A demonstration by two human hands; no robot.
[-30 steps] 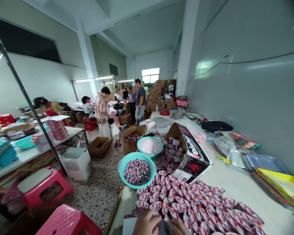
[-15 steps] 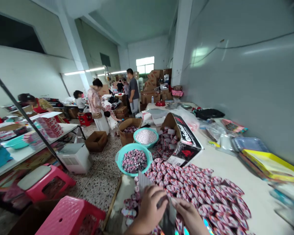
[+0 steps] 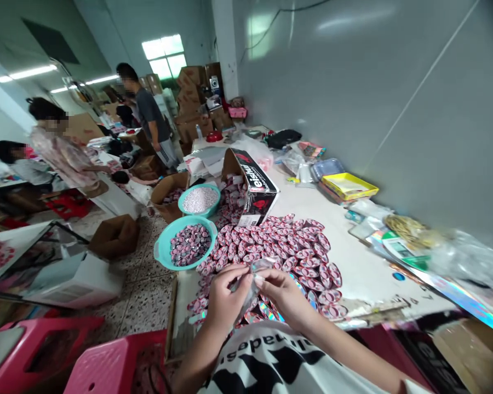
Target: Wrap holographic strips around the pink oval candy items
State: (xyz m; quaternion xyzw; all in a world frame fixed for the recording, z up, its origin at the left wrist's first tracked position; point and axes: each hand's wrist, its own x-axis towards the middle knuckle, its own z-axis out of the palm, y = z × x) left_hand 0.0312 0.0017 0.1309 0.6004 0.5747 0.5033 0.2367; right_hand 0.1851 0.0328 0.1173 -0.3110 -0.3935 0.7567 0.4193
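Observation:
My left hand [image 3: 225,300] and my right hand [image 3: 286,297] meet over the near part of the table, fingertips almost touching. Between them they pinch a greyish see-through plastic piece [image 3: 262,264], which looks like a small bag; its lower part hangs behind my left fingers. Below and beyond the hands, many pink-and-red oval pieces [image 3: 271,241] lie in rows on the table. A turquoise basin [image 3: 158,246] left of them holds small round pink and silver pieces. Behind it, another turquoise basin [image 3: 217,205] is filled with small whitish pieces.
A black-and-white carton [image 3: 263,189] lies on its side, wrapped pieces spilling from it. A yellow tray [image 3: 349,189] and plastic bags [image 3: 468,260] lie along the wall. Pink stools [image 3: 102,364] stand at the left. Several people are farther back, one in a grey shirt [image 3: 152,112].
My view has swung right and down, bringing my shirt and the table's near edge into sight. My hands have come closer together, still holding the plastic.

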